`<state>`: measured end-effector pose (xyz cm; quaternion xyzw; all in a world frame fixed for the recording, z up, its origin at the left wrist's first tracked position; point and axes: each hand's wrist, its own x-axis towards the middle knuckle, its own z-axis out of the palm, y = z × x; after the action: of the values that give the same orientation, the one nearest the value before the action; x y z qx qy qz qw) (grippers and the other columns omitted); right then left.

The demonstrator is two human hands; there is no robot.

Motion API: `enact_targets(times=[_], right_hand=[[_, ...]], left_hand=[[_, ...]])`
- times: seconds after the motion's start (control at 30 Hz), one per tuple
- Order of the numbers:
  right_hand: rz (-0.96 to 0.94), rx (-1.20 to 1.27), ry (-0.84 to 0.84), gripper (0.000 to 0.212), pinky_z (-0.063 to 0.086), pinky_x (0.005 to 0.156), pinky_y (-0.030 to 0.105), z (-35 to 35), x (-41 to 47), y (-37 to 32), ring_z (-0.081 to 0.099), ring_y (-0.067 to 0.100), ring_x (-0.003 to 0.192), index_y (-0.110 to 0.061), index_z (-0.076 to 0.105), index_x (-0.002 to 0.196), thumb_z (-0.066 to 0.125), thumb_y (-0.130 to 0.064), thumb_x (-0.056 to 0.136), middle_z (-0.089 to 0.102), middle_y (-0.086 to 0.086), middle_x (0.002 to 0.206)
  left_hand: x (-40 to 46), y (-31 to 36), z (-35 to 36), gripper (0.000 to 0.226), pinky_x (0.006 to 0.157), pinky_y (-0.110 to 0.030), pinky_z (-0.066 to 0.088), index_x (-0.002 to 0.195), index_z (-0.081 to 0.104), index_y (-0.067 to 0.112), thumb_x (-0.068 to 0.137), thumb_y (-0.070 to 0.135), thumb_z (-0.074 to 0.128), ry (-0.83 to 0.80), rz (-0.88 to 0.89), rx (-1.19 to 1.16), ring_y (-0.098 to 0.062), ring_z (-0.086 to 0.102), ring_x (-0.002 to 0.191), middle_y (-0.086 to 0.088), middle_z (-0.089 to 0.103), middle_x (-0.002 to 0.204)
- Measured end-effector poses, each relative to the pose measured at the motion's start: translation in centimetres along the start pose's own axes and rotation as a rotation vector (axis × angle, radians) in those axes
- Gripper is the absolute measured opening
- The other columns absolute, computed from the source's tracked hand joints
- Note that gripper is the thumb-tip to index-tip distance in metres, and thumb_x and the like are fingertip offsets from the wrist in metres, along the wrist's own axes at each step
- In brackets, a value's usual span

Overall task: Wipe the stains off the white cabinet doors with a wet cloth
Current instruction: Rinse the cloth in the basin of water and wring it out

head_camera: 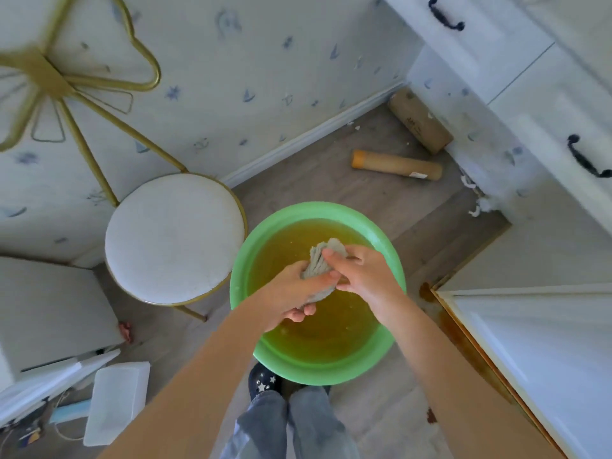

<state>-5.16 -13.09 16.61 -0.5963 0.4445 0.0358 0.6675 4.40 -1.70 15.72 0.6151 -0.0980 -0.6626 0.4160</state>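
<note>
- While the cloth (318,271) is bunched up over the green basin (241,276) of yellowish water, both hands are clamped on it: left hand (291,293) wrapped round the lower end, right hand (361,273) pinching the upper end.
- It's a soft, floppy rag, and soaked it'll be heavier and drippy, so I'd guess it needs a proper wring first.
- Best hold is what's going on here, one fist per end, twisting opposite ways. For wiping, a folded pad under a flat palm should work better.
- The white cabinet doors (543,104) are off to the right, well apart from the basin, untouched so far.
- Not fragile at all, just slippery-ish when wet.
</note>
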Motion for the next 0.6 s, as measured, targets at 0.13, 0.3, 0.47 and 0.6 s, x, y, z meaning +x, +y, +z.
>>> enact_targets(times=[0.13,0.3,0.47,0.6], right_hand=[[-0.179,-0.184,0.15,0.017,0.046,0.058,0.022,-0.9,-2.1,-3.4,0.06,0.008,0.067,-0.018,0.07,0.086,0.071,-0.034,0.081,0.065,-0.004,0.074],[-0.406,-0.318,0.187,0.019,0.048,0.063,0.018,-3.4,-7.6,-10.4,0.062,0.007,0.076,-0.02,0.066,0.092,0.071,-0.035,0.081,0.066,-0.004,0.084],[-0.61,-0.479,0.238,0.03,0.045,0.074,0.028,-5.8,-12.4,-17.1,0.058,0.013,0.086,-0.013,0.061,0.101,0.069,-0.036,0.083,0.063,-0.003,0.093],[-0.804,-0.434,0.312,0.035,0.041,0.077,0.021,-8.2,-15.4,-22.6,0.055,0.009,0.087,-0.01,0.064,0.104,0.074,-0.033,0.079,0.06,-0.005,0.093]], left_hand=[[-2.8,3.0,0.9,0.062,0.039,-0.019,0.038,0.117,0.049,0.011,0.078,0.058,0.055,0.019,0.043,-0.026,-0.013,0.054,0.052,-0.001,0.06,0.076],[-8.9,10.2,3.6,0.031,0.045,-0.023,0.048,0.114,0.05,0.018,0.097,0.042,0.039,0.066,0.053,-0.049,-0.025,0.066,0.067,-0.007,0.069,0.086],[-13.6,16.2,6.2,0.027,0.052,-0.031,0.053,0.11,0.057,0.011,0.094,0.031,0.049,0.289,0.082,-0.128,-0.024,0.066,0.076,-0.011,0.065,0.105],[-16.4,19.1,6.7,0.03,0.053,-0.024,0.046,0.1,0.057,0.009,0.092,0.038,0.052,0.421,0.098,0.09,-0.021,0.062,0.06,-0.008,0.063,0.088]])
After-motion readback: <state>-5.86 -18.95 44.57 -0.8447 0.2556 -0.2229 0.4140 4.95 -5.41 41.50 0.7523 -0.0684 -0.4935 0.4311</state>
